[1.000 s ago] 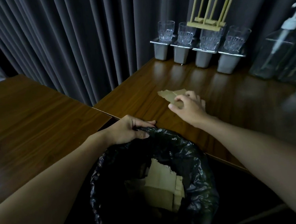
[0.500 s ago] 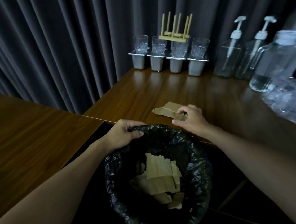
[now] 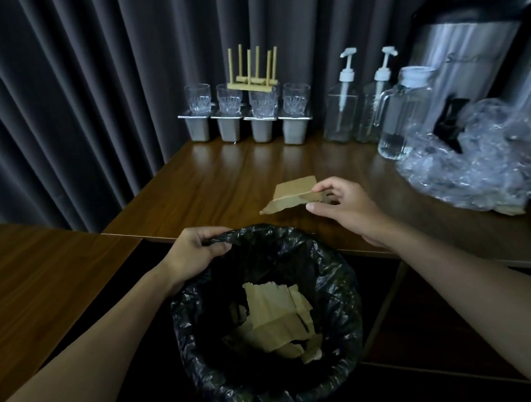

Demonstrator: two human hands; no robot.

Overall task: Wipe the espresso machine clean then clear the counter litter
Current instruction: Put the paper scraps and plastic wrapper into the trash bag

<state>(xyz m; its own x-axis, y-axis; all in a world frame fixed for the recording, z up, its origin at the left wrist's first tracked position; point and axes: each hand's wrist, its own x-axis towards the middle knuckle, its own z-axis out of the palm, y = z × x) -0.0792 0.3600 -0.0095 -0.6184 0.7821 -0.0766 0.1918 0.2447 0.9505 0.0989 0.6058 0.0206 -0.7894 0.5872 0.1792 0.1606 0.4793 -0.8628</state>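
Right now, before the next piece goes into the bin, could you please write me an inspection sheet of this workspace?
Surface: dark brown wooden counter, glossy; a second wooden top adjoins at left.
Job's things: torn brown cardboard piece near the counter's front edge; round bin with black plastic liner below, holding pale cardboard scraps.
Clutter: crumpled clear plastic wrap on the counter at right.
Hands: left hand grips the liner rim; right hand pinches the cardboard piece.
Cables: nothing seen.
Surroundings: grey curtain; four clear glasses on metal cups, wooden peg rack, two pump bottles, glass jug, steel urn.
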